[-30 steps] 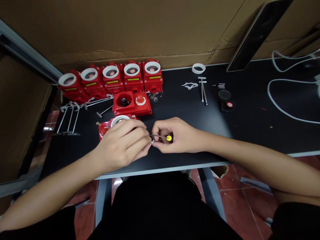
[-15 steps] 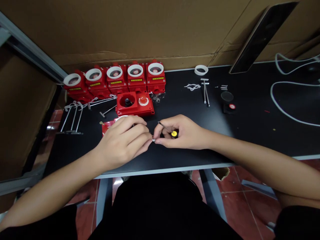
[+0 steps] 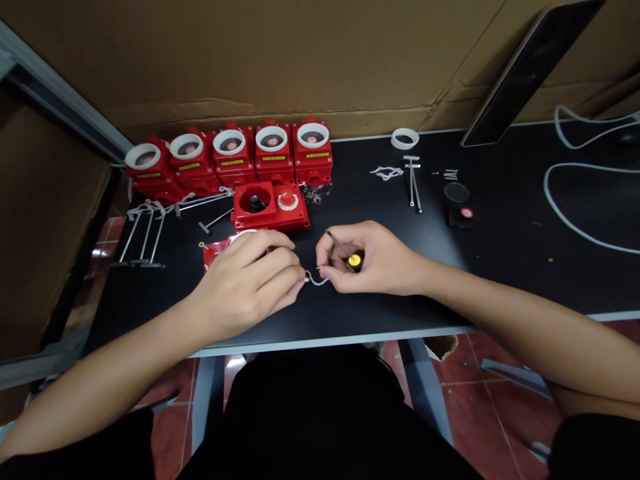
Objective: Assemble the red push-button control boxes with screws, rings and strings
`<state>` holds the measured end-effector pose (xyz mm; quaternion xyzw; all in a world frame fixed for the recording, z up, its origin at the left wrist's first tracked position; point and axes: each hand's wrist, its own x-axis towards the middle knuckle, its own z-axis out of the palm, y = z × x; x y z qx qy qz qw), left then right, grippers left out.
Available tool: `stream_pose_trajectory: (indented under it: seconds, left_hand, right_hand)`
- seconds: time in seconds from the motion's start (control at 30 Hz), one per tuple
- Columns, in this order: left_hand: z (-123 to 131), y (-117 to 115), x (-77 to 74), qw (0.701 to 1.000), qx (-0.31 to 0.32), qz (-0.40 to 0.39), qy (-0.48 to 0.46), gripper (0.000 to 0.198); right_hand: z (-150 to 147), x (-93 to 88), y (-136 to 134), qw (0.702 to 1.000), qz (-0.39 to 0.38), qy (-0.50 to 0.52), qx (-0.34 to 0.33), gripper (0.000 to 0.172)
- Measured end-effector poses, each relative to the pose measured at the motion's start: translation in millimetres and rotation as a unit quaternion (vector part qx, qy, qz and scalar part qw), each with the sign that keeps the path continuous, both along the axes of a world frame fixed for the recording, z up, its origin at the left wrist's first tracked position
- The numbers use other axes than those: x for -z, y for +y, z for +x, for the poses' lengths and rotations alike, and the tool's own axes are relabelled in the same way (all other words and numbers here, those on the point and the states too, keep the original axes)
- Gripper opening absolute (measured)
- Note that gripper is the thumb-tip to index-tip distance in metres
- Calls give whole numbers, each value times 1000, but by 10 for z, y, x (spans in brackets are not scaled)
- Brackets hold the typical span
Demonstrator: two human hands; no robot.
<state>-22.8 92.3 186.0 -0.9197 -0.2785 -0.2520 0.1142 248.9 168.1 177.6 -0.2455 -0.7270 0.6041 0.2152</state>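
My left hand (image 3: pixel 253 280) is closed, its fingertips pinching one end of a thin white cord (image 3: pixel 317 284). Across a small gap, my right hand (image 3: pixel 380 259) grips a screwdriver (image 3: pixel 355 261) with a black and yellow handle, its thin dark shaft pointing up and left. The thumb and forefinger of that hand also pinch the cord, which sags between both hands; a small metallic bit shows at the right fingertips. Partly hidden under my left hand lies a red cover piece (image 3: pixel 214 253) with a white ring. Just beyond stands an opened red housing (image 3: pixel 273 208) with a round orange-red button.
Several red boxes (image 3: pixel 230 157) with white rings line the back left. T-shaped metal rods (image 3: pixel 147 233) with cords lie at left, others (image 3: pixel 413 183) at right. A white ring (image 3: pixel 405 139), small screws (image 3: pixel 451 175), a dark round part (image 3: pixel 457 195) and a white cable (image 3: pixel 560 207) are farther right.
My right hand has moved slightly right and up, away from the left, so a length of white cord now shows between them. My left hand has stayed in place.
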Motion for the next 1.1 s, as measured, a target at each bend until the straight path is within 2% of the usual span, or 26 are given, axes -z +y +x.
stream_pose_trajectory:
  seconds: [0.07, 0.13, 0.17, 0.23, 0.27, 0.3, 0.37, 0.43, 0.57, 0.77, 1.1]
  left_hand:
    - [-8, -6, -15, 1000, -4, -4, -1, 7]
    - [-17, -7, -26, 1000, -4, -9, -3, 8]
    - [-23, -7, -31, 1000, -2, -11, -6, 8]
    - [-39, -4, -37, 1000, 4, -19, -14, 8]
    - [-49, -2, -40, 1000, 7, -23, -18, 9]
    - [-60, -1, -43, 999, 8, -28, -21, 9]
    - [-81, 2, -47, 999, 6, -38, -20, 11]
    - [-96, 7, -50, 999, 2, -43, -17, 12]
    - [-97, 18, -60, 999, 5, -46, -17, 13]
    - [-98, 17, -80, 999, 8, -47, -17, 14]
    - [-105, 23, -68, 999, 5, -46, -14, 14]
  right_hand:
    - [110, -103, 115, 998, 44, 7, 40, 14]
    - [297, -222, 315, 981, 131, 17, 143, 23]
    - [420, -279, 441, 963, 173, 21, 206, 30]
    - [704, -373, 719, 905, 256, 28, 338, 46]
    - [854, -405, 857, 870, 301, 31, 389, 50]
    - [1000, -426, 986, 853, 332, -15, 403, 47]
    - [1248, -432, 1199, 822, 370, -165, 400, 29]
    - [1400, -395, 1349, 793, 371, -280, 395, 15]
    - [1447, -257, 1503, 781, 293, -412, 367, 24]
    - [1497, -105, 1612, 790, 238, -452, 338, 10]
    - [1602, -110, 1710, 766, 241, -508, 313, 15]
